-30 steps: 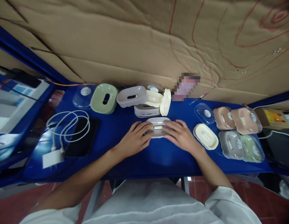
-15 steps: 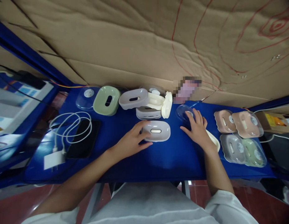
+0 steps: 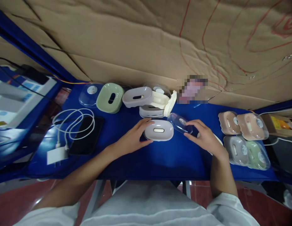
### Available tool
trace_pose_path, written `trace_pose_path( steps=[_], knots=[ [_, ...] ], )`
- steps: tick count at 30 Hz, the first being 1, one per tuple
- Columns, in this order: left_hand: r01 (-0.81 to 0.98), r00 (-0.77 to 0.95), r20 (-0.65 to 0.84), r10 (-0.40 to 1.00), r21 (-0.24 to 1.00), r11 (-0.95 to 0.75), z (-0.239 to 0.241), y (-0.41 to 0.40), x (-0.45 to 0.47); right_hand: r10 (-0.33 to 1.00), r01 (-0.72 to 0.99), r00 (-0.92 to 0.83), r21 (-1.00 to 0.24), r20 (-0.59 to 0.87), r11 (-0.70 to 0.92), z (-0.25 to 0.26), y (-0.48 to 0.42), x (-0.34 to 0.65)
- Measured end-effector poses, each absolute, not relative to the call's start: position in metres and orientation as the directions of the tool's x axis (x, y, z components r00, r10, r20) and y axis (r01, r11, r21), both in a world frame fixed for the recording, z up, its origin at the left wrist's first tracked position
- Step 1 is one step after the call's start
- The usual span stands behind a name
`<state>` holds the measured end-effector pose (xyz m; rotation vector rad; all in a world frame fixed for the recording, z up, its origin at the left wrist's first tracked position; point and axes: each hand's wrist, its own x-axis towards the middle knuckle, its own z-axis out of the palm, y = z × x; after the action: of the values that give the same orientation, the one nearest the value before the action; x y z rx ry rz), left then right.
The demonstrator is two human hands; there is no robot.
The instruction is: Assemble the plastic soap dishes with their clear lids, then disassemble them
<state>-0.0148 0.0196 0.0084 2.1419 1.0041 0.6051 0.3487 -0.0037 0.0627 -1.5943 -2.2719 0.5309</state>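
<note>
My left hand point(image 3: 134, 138) grips the left end of a grey oval soap dish point(image 3: 168, 133) that lies on the blue table, thumb in front and fingers behind. A cream-coloured piece shows through the slot in its middle. In my right hand point(image 3: 204, 136) is a clear plastic lid point(image 3: 176, 121) with a round white label, pinched at its right end. The lid is tilted, close to the right side of the grey dish. Under my right wrist lies a cream tray point(image 3: 217, 139), mostly hidden.
Behind stand green dishes point(image 3: 104, 99), a grey dish point(image 3: 131, 98) and cream trays point(image 3: 170, 103). Lidded soap boxes point(image 3: 251, 125) sit at the right. A phone point(image 3: 85, 142), a white cable point(image 3: 72, 138) and a charger point(image 3: 56, 156) lie left. Cardboard point(image 3: 112, 47) walls the back.
My right hand has picked up the clear lid and brought it left, beside the grey dish. My left hand has closed around the dish's left end.
</note>
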Motion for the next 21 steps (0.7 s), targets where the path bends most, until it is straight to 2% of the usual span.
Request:
trace_pose_path(
  steps=[3, 8, 13, 21],
  knots=[
    [0.460, 0.592, 0.137, 0.794, 0.752, -0.473, 0.004, 0.021, -0.015, 0.899, 0.765, -0.437, -0.510, 0.038, 0.394, 0.062, -0.010, 0.334],
    [0.410, 0.620, 0.165, 0.767, 0.766, -0.496, 0.002, 0.021, -0.014, 0.826, 0.704, -0.562, -0.497, 0.049, 0.508, 0.045, -0.020, 0.298],
    [0.409, 0.644, 0.136, 0.753, 0.770, -0.490, 0.000, 0.021, -0.015, 0.737, 0.655, -0.647, -0.352, 0.195, 0.669, 0.031, -0.023, 0.278],
    [0.435, 0.639, 0.127, 0.759, 0.754, -0.492, 0.001, 0.023, -0.017, 0.726, 0.700, -0.664, -0.193, 0.181, 0.688, 0.026, -0.022, 0.271]
  ],
)
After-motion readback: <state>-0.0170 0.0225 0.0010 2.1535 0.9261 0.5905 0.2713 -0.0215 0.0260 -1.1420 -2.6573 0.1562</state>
